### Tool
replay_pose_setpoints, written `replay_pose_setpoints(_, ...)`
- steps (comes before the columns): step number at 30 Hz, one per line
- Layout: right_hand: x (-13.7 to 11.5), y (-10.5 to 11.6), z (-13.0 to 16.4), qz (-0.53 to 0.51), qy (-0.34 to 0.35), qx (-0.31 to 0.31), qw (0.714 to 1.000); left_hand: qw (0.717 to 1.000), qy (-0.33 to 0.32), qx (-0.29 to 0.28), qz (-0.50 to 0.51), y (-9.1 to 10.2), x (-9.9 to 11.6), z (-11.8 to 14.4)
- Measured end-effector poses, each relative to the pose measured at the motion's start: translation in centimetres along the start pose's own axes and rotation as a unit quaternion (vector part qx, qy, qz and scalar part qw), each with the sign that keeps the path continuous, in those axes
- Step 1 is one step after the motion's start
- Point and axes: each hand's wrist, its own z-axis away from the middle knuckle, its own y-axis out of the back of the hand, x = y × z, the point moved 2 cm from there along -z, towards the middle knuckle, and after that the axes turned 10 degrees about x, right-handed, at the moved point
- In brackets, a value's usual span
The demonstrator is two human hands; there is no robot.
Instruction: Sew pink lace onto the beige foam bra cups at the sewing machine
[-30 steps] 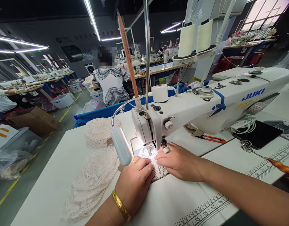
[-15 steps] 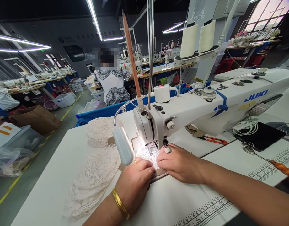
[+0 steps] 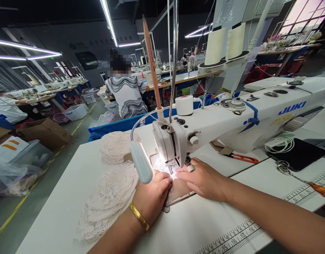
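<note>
White lace (image 3: 160,164) lies under the presser foot of a white sewing machine (image 3: 217,121), brightly lit. My left hand (image 3: 153,192), with a gold bangle at the wrist, holds the lace's near left edge, its thumb and fingers close together. On the other side, my right hand (image 3: 204,180) presses its fingertips onto the lace's right edge, just beside the needle area. The lace between my fingertips is partly hidden and washed out by glare. Left of my left hand lies a gathered heap of cream lace (image 3: 106,204), with another lace bundle (image 3: 116,146) behind it.
A small lamp (image 3: 142,164) hangs close over my left hand. Orange snips (image 3: 244,158), a black phone-like slab (image 3: 297,153) and a keyring (image 3: 282,167) lie to the right. Printed rulers (image 3: 231,243) run along the table front. A co-worker (image 3: 126,93) sits beyond.
Both hands have moved forward toward the needle with the lace, and less of it shows in front of the presser foot. More of the brown plate is uncovered. The view has shifted slightly.
</note>
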Motion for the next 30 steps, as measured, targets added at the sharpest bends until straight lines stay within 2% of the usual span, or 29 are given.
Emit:
replay_pose_setpoints(10,0.8,-0.3,-0.7,0.001,-0.031,0.025,0.999,0.999,0.031,0.0,-0.026,-0.8,-1.2,0.1)
replay_pose_setpoints(16,0.6,-0.1,-0.6,0.006,-0.01,0.052,0.999,0.996,0.065,-0.013,-0.053,-0.6,-2.2,0.3)
replay_pose_setpoints(19,0.1,0.1,-0.3,0.007,-0.009,0.043,0.999,0.992,0.078,-0.037,-0.091,0.1,-2.4,0.3)
replay_pose_setpoints(22,-0.5,0.0,0.0,-0.017,0.001,0.029,0.999,0.987,0.086,-0.058,-0.121,1.6,-1.7,-0.1)
replay_pose_setpoints(24,-1.1,-0.2,0.0,-0.055,0.026,0.035,0.998,0.986,0.099,-0.043,-0.124,2.8,-1.3,-0.4)
replay_pose_setpoints(28,-2.7,-0.8,-0.6,-0.129,0.062,0.077,0.987,0.99,0.094,0.036,-0.096,4.1,-1.6,-1.0)
replay_pose_setpoints(30,-3.6,-1.1,-1.0,-0.142,0.067,0.071,0.985,0.996,0.071,0.014,-0.051,3.6,-1.9,-1.2)
